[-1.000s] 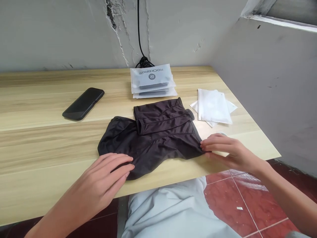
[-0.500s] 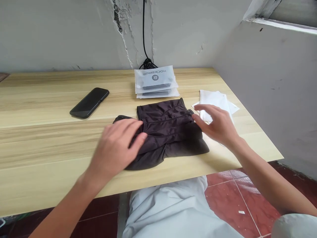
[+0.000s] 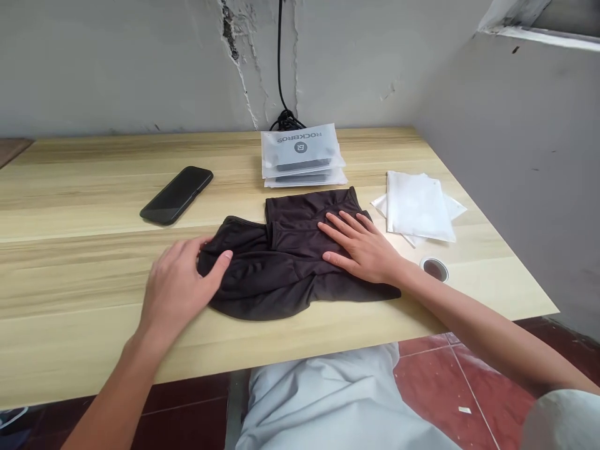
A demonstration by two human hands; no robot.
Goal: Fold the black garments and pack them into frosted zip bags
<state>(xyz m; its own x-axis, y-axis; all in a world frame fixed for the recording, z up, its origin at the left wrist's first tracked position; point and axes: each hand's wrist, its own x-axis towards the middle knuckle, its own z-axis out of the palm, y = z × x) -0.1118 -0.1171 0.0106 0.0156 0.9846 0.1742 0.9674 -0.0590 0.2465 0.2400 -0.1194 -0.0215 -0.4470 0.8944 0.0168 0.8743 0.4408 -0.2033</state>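
Note:
A dark, stretchy cloth garment (image 3: 262, 284) lies partly folded near the table's front edge; its exact kind does not show. On its right part rests my right hand (image 3: 363, 250), palm down with fingers spread flat. My left hand (image 3: 180, 281) is at the garment's left edge, its thumb over the cloth and apart from the curved fingers. The fingertips of that hand are partly hidden, but thumb and forefinger have a gap between them.
Behind the garment is a stack of frosted packets (image 3: 300, 156) marked ROCKBROS. A black phone (image 3: 177, 195) lies to the left. White pouches (image 3: 419, 206) and a small round item (image 3: 435, 269) lie at the right. A black cable (image 3: 280, 62) hangs against the wall.
My right hand has come down flat onto the garment. My left hand has moved left to the garment's edge, and the cloth's left part is more spread out. The round item is now uncovered.

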